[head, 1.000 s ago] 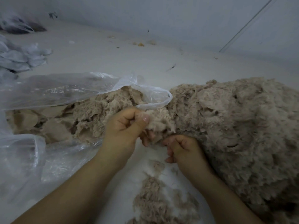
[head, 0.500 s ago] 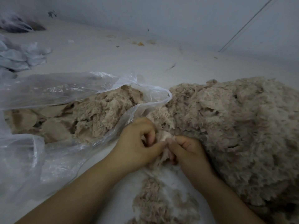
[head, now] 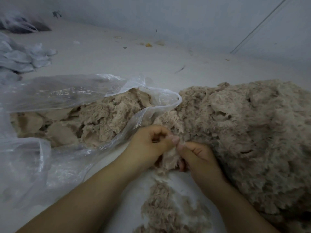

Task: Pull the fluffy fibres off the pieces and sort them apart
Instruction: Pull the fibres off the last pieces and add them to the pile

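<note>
Between our two hands sits the piece (head: pixel 170 159) under work, a pale scrap with fluffy fibre on it, held low over the floor (head: pixel 117 52). Left hand (head: pixel 151 142): fingers curled, thumb tip pinching the top edge of the piece. Right hand (head: pixel 197 156): fingers curled likewise, thumb pinching the same edge just beside the left thumb. Both grips closed on the piece; thumbs nearly touching.

Step in hand, as we judge it: starting the pull, the two pinches set to part fibre from backing. Whether each pinch holds fibre or backing we cannot tell.

Just below the hands lies a small heap of loose fibre (head: pixel 166 206). To the right, touching the right hand, a large pile of fluffy material (head: pixel 249 140). To the left, an open clear plastic bag (head: pixel 70 91) holds flatter beige pieces mixed with fluff. Crumpled grey plastic (head: pixel 21 56) lies far left, well apart.

Next move likely calls for drawing the hands apart steadily, then dropping fibre and backing onto separate heaps. Which heap takes which is not evident.
</note>
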Motion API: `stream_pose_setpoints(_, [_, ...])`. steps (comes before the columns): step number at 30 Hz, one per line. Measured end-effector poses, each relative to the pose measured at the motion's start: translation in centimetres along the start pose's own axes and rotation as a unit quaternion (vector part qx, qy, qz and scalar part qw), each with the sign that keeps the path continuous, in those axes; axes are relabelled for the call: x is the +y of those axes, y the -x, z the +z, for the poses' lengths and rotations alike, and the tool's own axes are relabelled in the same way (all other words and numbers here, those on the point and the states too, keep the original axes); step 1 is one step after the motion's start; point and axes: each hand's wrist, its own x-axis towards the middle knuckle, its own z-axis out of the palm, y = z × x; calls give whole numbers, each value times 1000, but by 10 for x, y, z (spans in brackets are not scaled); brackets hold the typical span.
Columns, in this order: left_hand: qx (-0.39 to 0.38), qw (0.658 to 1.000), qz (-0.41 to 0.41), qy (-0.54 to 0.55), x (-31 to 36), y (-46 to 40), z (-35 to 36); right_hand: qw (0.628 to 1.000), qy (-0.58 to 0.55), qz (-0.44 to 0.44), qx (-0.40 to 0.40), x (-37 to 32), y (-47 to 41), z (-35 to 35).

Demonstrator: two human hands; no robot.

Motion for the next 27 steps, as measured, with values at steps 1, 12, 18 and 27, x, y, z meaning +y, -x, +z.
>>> stream_pose_setpoints(1, [6, 1000, 2, -8, -1, 0, 2, 1000, -1, -2, 1, 0, 0, 0])
stream_pose_setpoints(12, [-151, 982, -92, -61, 2, 5, -12, 993, -112, 19, 35, -6, 0, 1])
stream_pose_setpoints(18, [-217, 970, -90, -60, 3, 6, -11, 998, -36, 3, 58, -6, 0, 1])
stream_pose_setpoints(27, [-111, 976, -4, -187, 1, 3, -27, 993, -47, 22, 105, -5, -3, 2])
